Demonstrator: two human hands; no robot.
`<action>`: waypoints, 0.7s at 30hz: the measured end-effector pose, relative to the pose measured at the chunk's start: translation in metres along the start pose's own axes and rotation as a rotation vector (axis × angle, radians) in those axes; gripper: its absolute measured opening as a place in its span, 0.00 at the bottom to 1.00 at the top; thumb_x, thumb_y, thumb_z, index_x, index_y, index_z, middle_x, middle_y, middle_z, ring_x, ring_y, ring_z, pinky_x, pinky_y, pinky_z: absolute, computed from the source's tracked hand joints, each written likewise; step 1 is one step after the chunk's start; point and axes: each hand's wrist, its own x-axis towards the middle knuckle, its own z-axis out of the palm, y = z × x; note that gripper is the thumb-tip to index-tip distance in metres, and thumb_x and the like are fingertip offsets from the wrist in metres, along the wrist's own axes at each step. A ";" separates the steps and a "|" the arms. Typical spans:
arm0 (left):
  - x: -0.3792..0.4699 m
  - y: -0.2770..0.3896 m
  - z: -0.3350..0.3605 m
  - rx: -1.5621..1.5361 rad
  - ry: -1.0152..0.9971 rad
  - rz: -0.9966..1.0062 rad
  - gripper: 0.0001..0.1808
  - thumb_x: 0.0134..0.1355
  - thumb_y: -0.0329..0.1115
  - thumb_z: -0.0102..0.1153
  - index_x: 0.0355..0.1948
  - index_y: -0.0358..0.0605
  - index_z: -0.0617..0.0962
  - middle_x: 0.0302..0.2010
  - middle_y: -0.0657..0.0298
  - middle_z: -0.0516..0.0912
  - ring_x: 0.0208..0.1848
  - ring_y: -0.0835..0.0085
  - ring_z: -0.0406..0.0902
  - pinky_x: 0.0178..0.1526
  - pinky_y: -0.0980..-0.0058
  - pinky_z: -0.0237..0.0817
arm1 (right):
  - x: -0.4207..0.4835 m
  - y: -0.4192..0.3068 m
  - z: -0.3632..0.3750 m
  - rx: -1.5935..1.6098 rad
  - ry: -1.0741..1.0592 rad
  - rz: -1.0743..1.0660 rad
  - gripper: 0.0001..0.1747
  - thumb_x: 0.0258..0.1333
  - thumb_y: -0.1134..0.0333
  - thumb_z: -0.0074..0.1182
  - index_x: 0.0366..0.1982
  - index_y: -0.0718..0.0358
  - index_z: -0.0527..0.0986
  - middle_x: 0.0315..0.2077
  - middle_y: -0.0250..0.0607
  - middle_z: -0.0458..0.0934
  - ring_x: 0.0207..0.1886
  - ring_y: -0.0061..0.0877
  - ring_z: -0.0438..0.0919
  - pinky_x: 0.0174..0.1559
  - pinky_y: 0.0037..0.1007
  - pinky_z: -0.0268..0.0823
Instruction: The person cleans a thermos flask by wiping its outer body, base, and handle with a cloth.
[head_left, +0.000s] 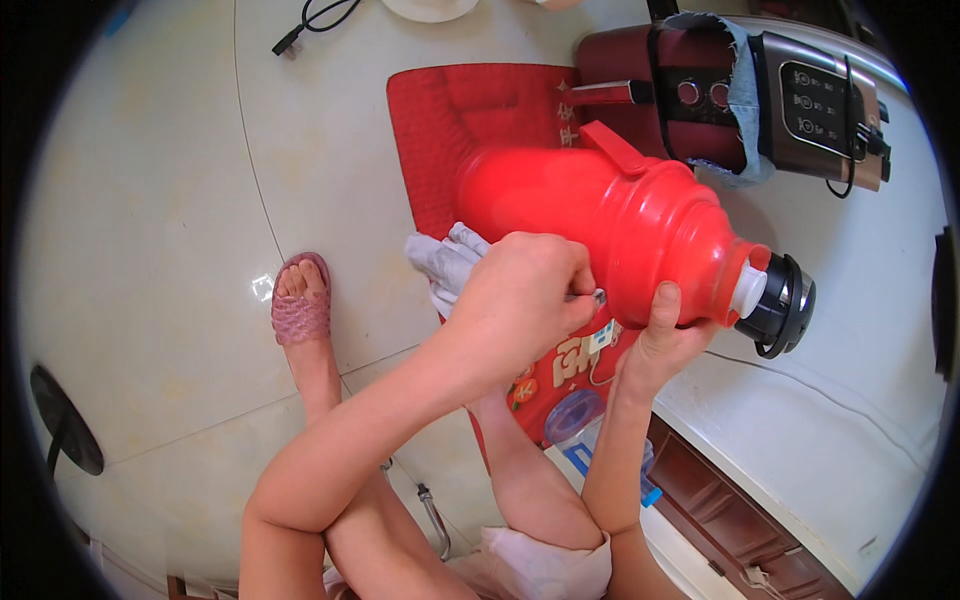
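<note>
A red plastic thermos flask (540, 187) lies tilted before me, its white stopper (750, 289) toward the right. Its red carrying handle (615, 148) sticks out on the far side. My right hand (671, 341) supports the flask under its shoulder, the thumb pressed along the near side. In my left hand (529, 281) a whitish-grey cloth (442, 262) is bunched, most of it hanging out to the left and a small corner showing by the thumb. That fist is against or just beside the flask's body; the exact contact is hidden.
Beneath lies a red floor mat (435, 105). On the white surface stand a maroon air fryer (615, 56), a control-panel appliance (817, 105) with denim cloth (742, 97), a black lidded container (780, 311) and a thin cable (817, 390). A clear plastic container (577, 416) sits near my knee.
</note>
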 end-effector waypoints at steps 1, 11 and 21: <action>0.001 -0.001 0.001 0.144 0.036 0.124 0.07 0.46 0.27 0.61 0.22 0.35 0.75 0.22 0.59 0.77 0.24 0.67 0.76 0.30 0.72 0.68 | 0.000 0.000 0.000 0.028 -0.006 0.007 0.43 0.45 0.58 0.65 0.58 0.66 0.56 0.53 0.48 0.66 0.54 0.37 0.70 0.55 0.38 0.67; -0.020 -0.009 -0.017 0.368 -0.089 0.362 0.05 0.46 0.24 0.57 0.23 0.40 0.73 0.23 0.61 0.73 0.29 0.63 0.74 0.27 0.66 0.65 | -0.001 -0.004 0.000 0.003 -0.042 0.014 0.46 0.43 0.53 0.65 0.58 0.66 0.56 0.52 0.48 0.67 0.53 0.38 0.72 0.54 0.38 0.68; -0.011 0.003 0.004 0.105 0.077 0.182 0.04 0.47 0.24 0.57 0.26 0.38 0.74 0.25 0.58 0.76 0.28 0.61 0.75 0.29 0.68 0.67 | 0.003 -0.002 0.002 0.053 -0.069 -0.017 0.46 0.43 0.53 0.65 0.58 0.66 0.56 0.53 0.48 0.67 0.53 0.39 0.72 0.54 0.39 0.69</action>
